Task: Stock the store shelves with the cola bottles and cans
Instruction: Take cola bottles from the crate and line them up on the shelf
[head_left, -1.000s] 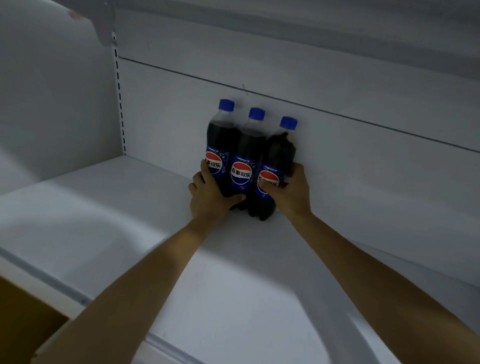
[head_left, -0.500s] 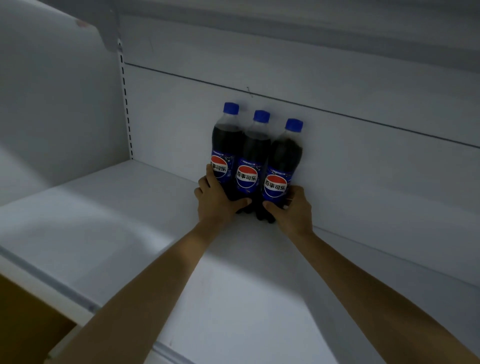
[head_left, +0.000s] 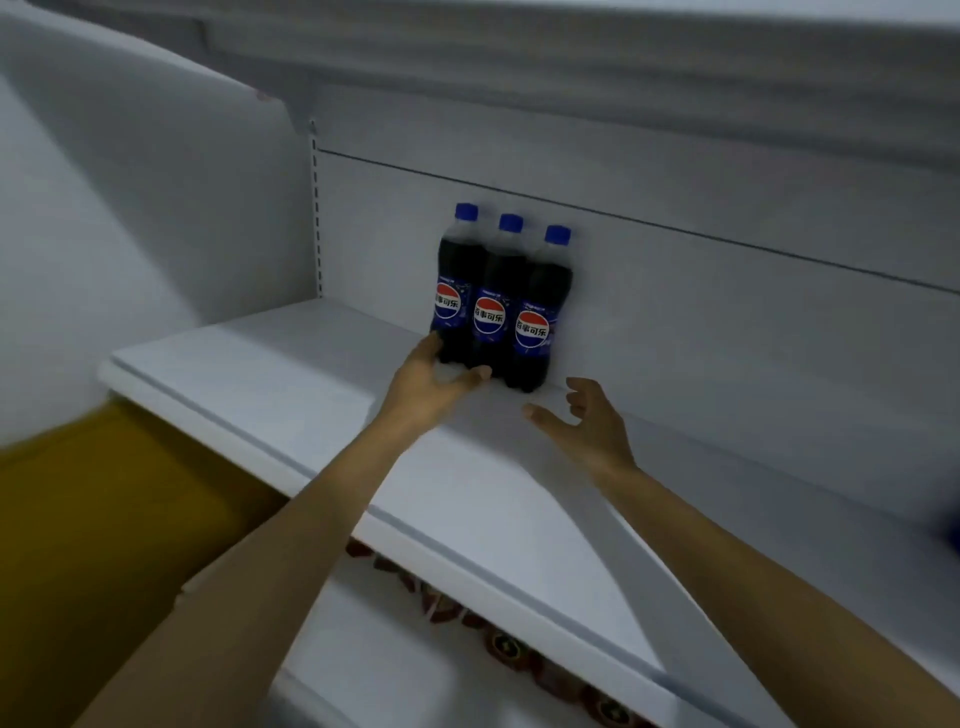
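I see the white back wall (head_left: 675, 312) of the shelving unit filling the upper half of my view, with a thin dark seam running across it and a slotted upright strip (head_left: 315, 208) at about 10 o'clock. Below it the white shelf (head_left: 311, 374) stretches from 9 o'clock down toward 4 o'clock, its front lip cutting diagonally across the frame. At 8 o'clock, beyond the shelf's front edge, I see a yellow-brown floor (head_left: 104, 519). Under the shelf lip, around 6 o'clock, a lower level holds a row of reddish round tops (head_left: 498, 642), too blurred for me to name.

The three cola bottles (head_left: 491, 306) stand upright in a tight row against the back wall, just above the centre at 12 o'clock, touching side to side, blue caps up and the red, white and blue labels facing me.

My left hand (head_left: 431, 384) sits at the foot of the leftmost bottle, fingers spread loosely and curled, the fingertips at or just touching its base; it grips nothing. My right hand (head_left: 587, 415) is off the bottles, just beside the rightmost one toward 4 o'clock, palm turned inward, fingers apart and empty, hovering over the shelf.
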